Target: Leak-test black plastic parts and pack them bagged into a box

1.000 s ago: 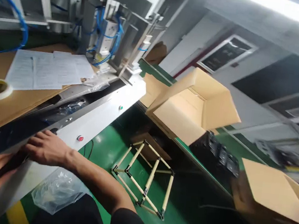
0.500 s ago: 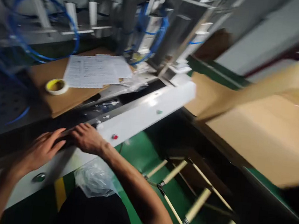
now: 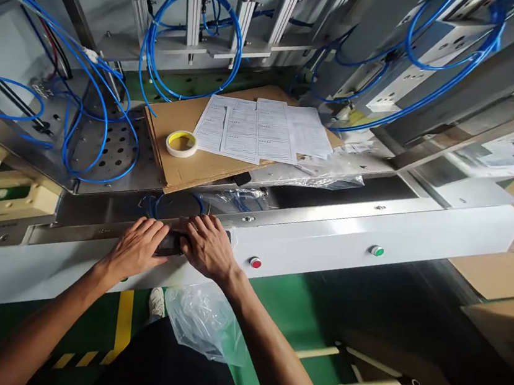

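Currently both hands press flat on a small dark object (image 3: 170, 244) lying on the machine's front ledge (image 3: 93, 230): left hand (image 3: 135, 249) and right hand (image 3: 206, 247) flank it, fingers spread, not curled round it. Risk: with no real grip it could slide off the ledge edge toward the plastic bag (image 3: 204, 320) below, or a wrist could bump the red button (image 3: 255, 262) nearby.

A tape roll (image 3: 181, 143) lies beside printed sheets (image 3: 264, 130) on cardboard (image 3: 185, 168).
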`<state>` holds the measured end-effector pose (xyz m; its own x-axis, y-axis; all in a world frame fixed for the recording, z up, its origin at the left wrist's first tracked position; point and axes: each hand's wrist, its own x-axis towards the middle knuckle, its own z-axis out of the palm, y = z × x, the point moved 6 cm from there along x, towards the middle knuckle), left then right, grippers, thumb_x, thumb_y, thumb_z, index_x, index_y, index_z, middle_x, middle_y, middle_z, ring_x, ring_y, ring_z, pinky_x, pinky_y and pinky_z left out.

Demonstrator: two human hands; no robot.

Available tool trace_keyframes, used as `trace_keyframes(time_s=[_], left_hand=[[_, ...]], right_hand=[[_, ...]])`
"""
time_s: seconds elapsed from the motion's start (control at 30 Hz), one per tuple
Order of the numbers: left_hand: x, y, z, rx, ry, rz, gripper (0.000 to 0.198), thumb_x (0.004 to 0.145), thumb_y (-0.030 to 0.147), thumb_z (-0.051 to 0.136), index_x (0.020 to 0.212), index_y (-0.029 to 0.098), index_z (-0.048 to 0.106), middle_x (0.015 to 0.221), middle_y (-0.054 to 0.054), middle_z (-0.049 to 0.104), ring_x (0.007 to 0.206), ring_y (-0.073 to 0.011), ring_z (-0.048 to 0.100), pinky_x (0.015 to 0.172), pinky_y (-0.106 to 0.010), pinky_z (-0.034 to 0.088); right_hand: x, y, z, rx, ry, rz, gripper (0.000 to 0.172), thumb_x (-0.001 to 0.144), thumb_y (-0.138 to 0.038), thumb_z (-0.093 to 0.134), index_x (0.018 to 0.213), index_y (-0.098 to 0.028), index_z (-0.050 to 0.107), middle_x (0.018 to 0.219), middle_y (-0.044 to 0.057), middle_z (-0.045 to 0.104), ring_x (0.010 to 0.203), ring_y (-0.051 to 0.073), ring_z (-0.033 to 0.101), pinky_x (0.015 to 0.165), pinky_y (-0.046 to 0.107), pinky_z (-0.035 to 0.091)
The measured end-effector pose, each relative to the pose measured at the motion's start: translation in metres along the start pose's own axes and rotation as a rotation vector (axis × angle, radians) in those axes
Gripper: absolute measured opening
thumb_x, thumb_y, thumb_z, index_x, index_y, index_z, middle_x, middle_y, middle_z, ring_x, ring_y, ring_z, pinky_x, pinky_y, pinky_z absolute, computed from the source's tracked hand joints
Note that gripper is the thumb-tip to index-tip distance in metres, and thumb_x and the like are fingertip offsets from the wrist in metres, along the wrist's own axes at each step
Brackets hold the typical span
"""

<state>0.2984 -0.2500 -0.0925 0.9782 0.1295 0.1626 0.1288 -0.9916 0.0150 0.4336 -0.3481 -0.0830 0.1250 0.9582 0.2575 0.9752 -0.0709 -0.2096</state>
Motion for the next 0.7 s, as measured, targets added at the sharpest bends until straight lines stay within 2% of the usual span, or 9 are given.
trace_keyframes(time_s=[0.07, 0.1, 0.17, 0.23, 0.3, 0.4, 0.53, 0.63, 0.7], left_hand=[[-0.001, 0.0, 0.003, 0.0, 0.002, -0.013, 0.06, 0.096, 0.05, 0.07, 0.14, 0.01, 0.062, 0.13, -0.018, 0.07, 0.12, -0.0331, 0.064, 0.108, -0.049, 0.049], [-0.002, 0.001, 0.003, -0.002, 0.01, -0.019, 0.062, 0.098, 0.05, 0.067, 0.144, 0.009, 0.059, 0.134, -0.02, 0.068, 0.124, -0.034, 0.062, 0.111, -0.05, 0.047], [-0.003, 0.002, 0.003, -0.018, 0.013, -0.014, 0.068, 0.102, 0.05, 0.06, 0.155, 0.009, 0.049, 0.137, -0.021, 0.066, 0.126, -0.0344, 0.061, 0.115, -0.052, 0.044], [-0.003, 0.004, 0.003, -0.051, -0.006, 0.023, 0.068, 0.104, 0.046, 0.056, 0.159, 0.009, 0.043, 0.131, -0.019, 0.068, 0.119, -0.0327, 0.064, 0.113, -0.052, 0.046], [-0.002, 0.005, 0.001, -0.077, -0.007, 0.077, 0.061, 0.104, 0.041, 0.056, 0.155, 0.009, 0.046, 0.124, -0.018, 0.069, 0.111, -0.0312, 0.066, 0.107, -0.051, 0.05], [0.0, 0.004, -0.008, -0.115, 0.023, 0.109, 0.039, 0.104, 0.033, 0.056, 0.137, 0.012, 0.06, 0.116, -0.017, 0.072, 0.105, -0.0305, 0.069, 0.097, -0.047, 0.054], [-0.001, 0.011, -0.02, -0.298, -0.032, 0.062, 0.024, 0.105, 0.029, 0.049, 0.113, 0.017, 0.069, 0.101, -0.012, 0.075, 0.095, -0.0288, 0.072, 0.089, -0.044, 0.056], [-0.008, 0.022, -0.021, -0.646, -0.186, -0.054, 0.03, 0.107, 0.037, 0.045, 0.108, 0.021, 0.07, 0.093, -0.008, 0.076, 0.088, -0.0252, 0.073, 0.085, -0.038, 0.059], [-0.017, 0.029, -0.015, -0.937, -0.271, -0.182, 0.035, 0.107, 0.045, 0.045, 0.115, 0.022, 0.071, 0.1, -0.008, 0.079, 0.095, -0.0248, 0.075, 0.089, -0.037, 0.06]], right_hand=[[-0.013, -0.004, -0.008, 0.017, 0.152, 0.022, 0.04, 0.102, -0.035, 0.056, 0.136, -0.015, 0.061, 0.128, 0.015, 0.072, 0.12, 0.029, 0.059, 0.108, 0.048, 0.042], [-0.023, -0.007, -0.011, 0.027, 0.241, 0.053, 0.041, 0.102, -0.036, 0.056, 0.138, -0.016, 0.06, 0.128, 0.015, 0.072, 0.121, 0.029, 0.059, 0.108, 0.048, 0.043], [-0.049, -0.016, -0.012, 0.081, 0.415, 0.19, 0.031, 0.103, -0.034, 0.054, 0.127, -0.017, 0.064, 0.114, 0.013, 0.074, 0.108, 0.027, 0.064, 0.096, 0.045, 0.048], [-0.076, -0.023, -0.001, 0.25, 0.51, 0.425, 0.022, 0.104, -0.034, 0.049, 0.107, -0.02, 0.066, 0.094, 0.009, 0.072, 0.088, 0.023, 0.064, 0.079, 0.04, 0.049], [-0.093, -0.028, 0.023, 0.566, 0.462, 0.692, 0.028, 0.105, -0.041, 0.046, 0.095, -0.023, 0.064, 0.084, 0.006, 0.067, 0.077, 0.021, 0.06, 0.07, 0.038, 0.047], [-0.097, -0.04, 0.057, 1.06, 0.315, 0.95, 0.039, 0.102, -0.059, 0.05, 0.102, -0.023, 0.066, 0.087, 0.005, 0.068, 0.076, 0.021, 0.059, 0.072, 0.038, 0.05], [-0.082, -0.048, 0.063, 1.421, 0.361, 1.014, 0.055, 0.093, -0.074, 0.056, 0.106, -0.022, 0.069, 0.099, 0.007, 0.073, 0.088, 0.022, 0.065, 0.087, 0.04, 0.055], [-0.079, -0.055, 0.054, 1.504, 0.477, 1.001, 0.06, 0.09, -0.079, 0.057, 0.105, -0.023, 0.073, 0.112, 0.007, 0.076, 0.104, 0.024, 0.067, 0.105, 0.043, 0.052], [-0.085, -0.061, 0.048, 1.517, 0.537, 1.04, 0.063, 0.089, -0.081, 0.057, 0.106, -0.024, 0.076, 0.118, 0.007, 0.076, 0.113, 0.025, 0.066, 0.113, 0.045, 0.048]])
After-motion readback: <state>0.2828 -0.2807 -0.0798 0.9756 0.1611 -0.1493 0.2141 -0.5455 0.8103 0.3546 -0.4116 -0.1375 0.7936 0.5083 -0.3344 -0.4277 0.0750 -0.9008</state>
